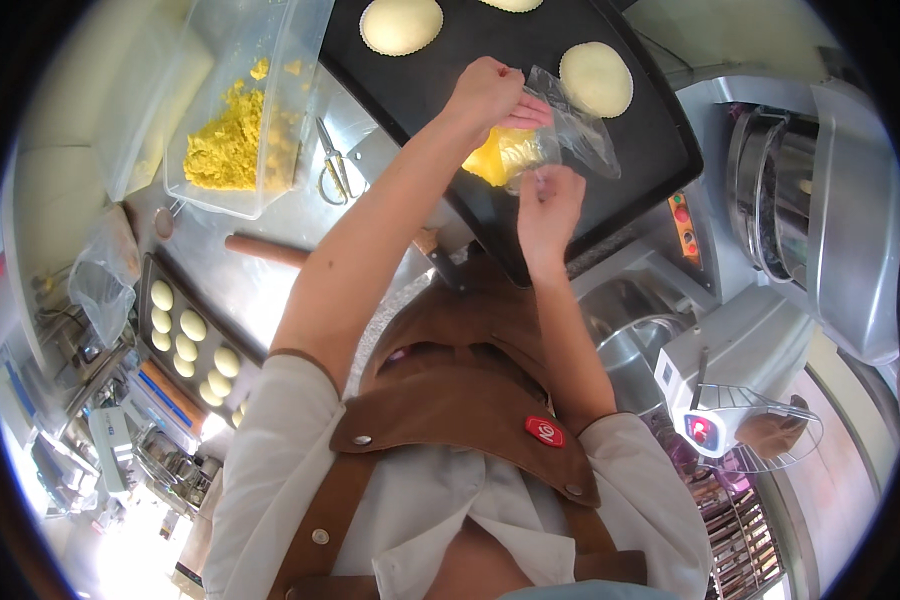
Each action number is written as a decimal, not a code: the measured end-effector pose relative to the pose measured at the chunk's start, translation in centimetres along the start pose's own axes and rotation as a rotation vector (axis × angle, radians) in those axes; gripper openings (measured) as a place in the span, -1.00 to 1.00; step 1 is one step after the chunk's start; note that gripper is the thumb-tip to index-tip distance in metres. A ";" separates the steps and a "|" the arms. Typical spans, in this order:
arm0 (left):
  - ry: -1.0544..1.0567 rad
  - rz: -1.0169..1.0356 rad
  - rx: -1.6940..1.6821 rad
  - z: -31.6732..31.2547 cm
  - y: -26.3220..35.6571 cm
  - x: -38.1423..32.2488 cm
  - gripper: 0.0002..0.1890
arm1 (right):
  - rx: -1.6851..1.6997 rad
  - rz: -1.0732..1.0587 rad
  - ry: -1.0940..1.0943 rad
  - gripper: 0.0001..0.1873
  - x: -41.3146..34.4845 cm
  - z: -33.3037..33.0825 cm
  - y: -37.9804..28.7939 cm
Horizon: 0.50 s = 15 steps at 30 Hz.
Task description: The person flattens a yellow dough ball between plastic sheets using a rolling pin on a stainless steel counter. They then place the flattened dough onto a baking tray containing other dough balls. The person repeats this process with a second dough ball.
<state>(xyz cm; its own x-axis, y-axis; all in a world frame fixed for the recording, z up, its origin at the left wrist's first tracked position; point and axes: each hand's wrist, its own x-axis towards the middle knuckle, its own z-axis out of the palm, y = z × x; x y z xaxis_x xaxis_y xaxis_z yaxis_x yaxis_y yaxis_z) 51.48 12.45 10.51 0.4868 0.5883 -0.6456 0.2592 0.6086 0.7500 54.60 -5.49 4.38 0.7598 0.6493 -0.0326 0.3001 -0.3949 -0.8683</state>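
A clear plastic piping bag [529,150] with smooth yellow filling [487,161] is between my two hands, above a black baking tray [450,97]. My left hand [491,94] holds the upper side of the bag, fingers lying along the plastic. On the lower side, my right hand [551,210] pinches the bag's edge. The loose end of the bag spreads to the right across the tray. Close to it sits a round of pale dough [596,79] in a paper cup. Another dough round [401,26] lies farther left, and a third is cut off by the top edge.
Left of the tray, a clear plastic tub [232,199] holds crumbly yellow filling [229,146]. Scissors [334,169] and a wooden rolling pin [266,250] lie on the steel table [217,225]. A second tray [169,315] bears several dough balls. A mixer [735,352] stands at right.
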 end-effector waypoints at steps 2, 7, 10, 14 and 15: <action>-0.014 0.019 0.199 -0.2 0.2 1.3 -0.73 | 0.093 0.064 -0.019 -0.86 0.6 -0.4 1.5; -0.046 0.050 0.410 0.4 0.8 5.1 -0.82 | 0.419 0.294 -0.091 -0.86 2.4 -1.9 2.5; -0.082 0.070 0.554 1.3 1.2 7.3 -0.85 | 0.462 0.324 -0.063 -0.87 3.1 -2.3 3.8; -0.141 0.086 0.579 2.6 1.4 9.3 -0.85 | 0.493 0.362 -0.036 -0.89 4.0 -3.1 4.1; -0.150 0.088 0.584 2.9 1.5 9.5 -0.85 | 0.498 0.364 -0.031 -0.90 4.2 -3.4 4.2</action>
<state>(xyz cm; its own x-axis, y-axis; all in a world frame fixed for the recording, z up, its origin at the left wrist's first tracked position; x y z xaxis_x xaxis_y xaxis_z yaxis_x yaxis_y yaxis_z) 58.91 17.37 5.91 0.6287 0.5158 -0.5819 0.6065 0.1431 0.7821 60.99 -6.64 2.23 0.7438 0.5513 -0.3780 -0.2864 -0.2480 -0.9254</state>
